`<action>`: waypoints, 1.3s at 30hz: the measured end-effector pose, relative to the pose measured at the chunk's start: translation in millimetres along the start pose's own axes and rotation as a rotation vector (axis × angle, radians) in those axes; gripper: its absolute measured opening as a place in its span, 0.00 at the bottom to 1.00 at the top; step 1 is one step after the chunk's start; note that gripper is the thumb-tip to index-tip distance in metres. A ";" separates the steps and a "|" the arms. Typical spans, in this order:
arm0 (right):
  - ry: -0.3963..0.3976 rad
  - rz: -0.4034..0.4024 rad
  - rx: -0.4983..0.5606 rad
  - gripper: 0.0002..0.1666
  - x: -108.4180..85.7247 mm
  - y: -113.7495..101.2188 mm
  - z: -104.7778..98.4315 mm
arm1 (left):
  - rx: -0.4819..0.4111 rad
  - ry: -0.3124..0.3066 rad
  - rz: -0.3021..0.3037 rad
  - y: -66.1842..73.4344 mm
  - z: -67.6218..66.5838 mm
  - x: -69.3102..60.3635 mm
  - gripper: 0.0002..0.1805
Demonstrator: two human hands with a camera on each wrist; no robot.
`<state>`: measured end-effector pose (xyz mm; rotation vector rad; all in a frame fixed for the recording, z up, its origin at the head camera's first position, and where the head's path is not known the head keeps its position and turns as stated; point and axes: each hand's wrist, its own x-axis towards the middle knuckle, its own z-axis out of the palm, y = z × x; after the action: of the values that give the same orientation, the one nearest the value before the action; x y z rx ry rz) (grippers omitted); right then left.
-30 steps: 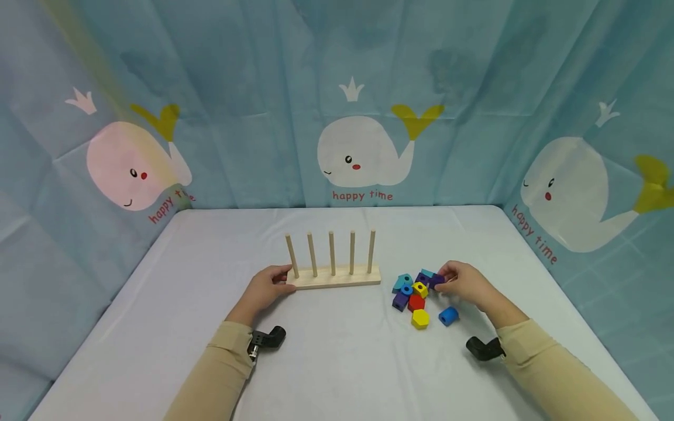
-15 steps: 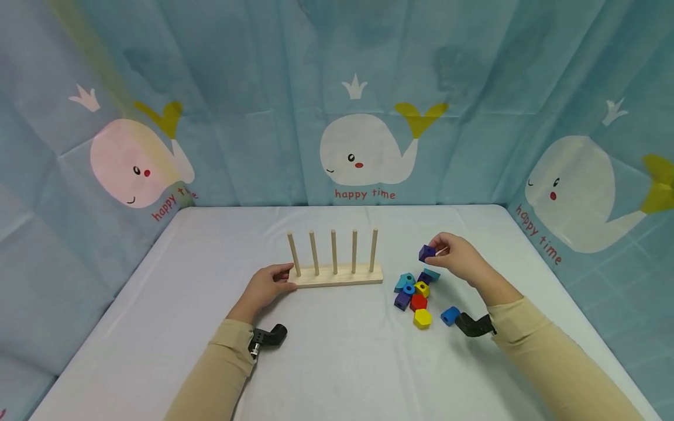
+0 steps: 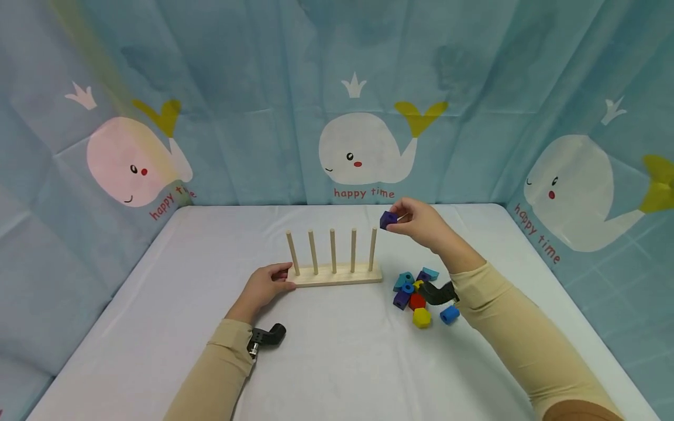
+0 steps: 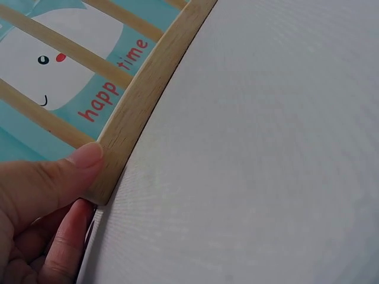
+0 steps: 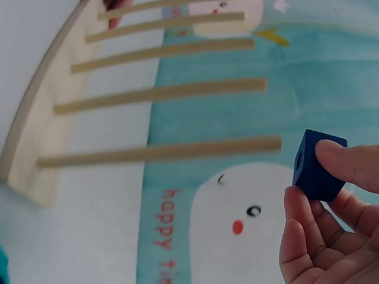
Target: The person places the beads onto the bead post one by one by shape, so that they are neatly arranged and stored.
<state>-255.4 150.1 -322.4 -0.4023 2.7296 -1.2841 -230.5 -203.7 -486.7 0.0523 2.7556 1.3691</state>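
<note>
A wooden peg stand (image 3: 337, 277) with several upright pegs sits on the table. My left hand (image 3: 265, 290) grips its left end; the left wrist view shows the thumb (image 4: 87, 156) on the base (image 4: 127, 115) and fingers beneath its end. Up beside the top of the rightmost peg (image 3: 372, 250), my right hand (image 3: 421, 222) pinches a dark purple bead (image 3: 388, 220) between thumb and fingers. In the right wrist view a hole shows in the side of this bead (image 5: 314, 167) facing the pegs, and the bead is apart from the peg tip.
To the right of the stand lies a cluster of beads: teal, purple, a red one (image 3: 417, 302) and a yellow hexagonal one (image 3: 422, 318). A blue bead (image 3: 450, 314) lies a little apart. The right wrist's black camera mount (image 3: 438, 293) hides part of the cluster. A whale-print curtain (image 3: 253, 158) surrounds the table.
My right hand has lifted the purple bead out of the cluster and carried it up and left to the rightmost peg. The left hand and the stand have stayed in place.
</note>
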 end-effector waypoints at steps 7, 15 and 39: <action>-0.036 -0.090 0.078 0.16 13.2 -25.9 16.3 | -0.037 0.004 -0.017 -3.2 0.6 1.5 0.34; -0.073 -0.121 0.166 0.15 22.8 -52.1 38.7 | -0.040 -0.007 -0.016 -7.5 1.1 2.1 0.35; -0.085 -0.222 0.233 0.15 41.2 -85.8 118.1 | -0.020 -0.016 -0.010 -1.1 -0.2 0.5 0.33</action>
<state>-254.7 -1.3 -331.2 -0.7332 2.4833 -1.5761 -231.0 -204.5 -487.4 0.0483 2.7251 1.3883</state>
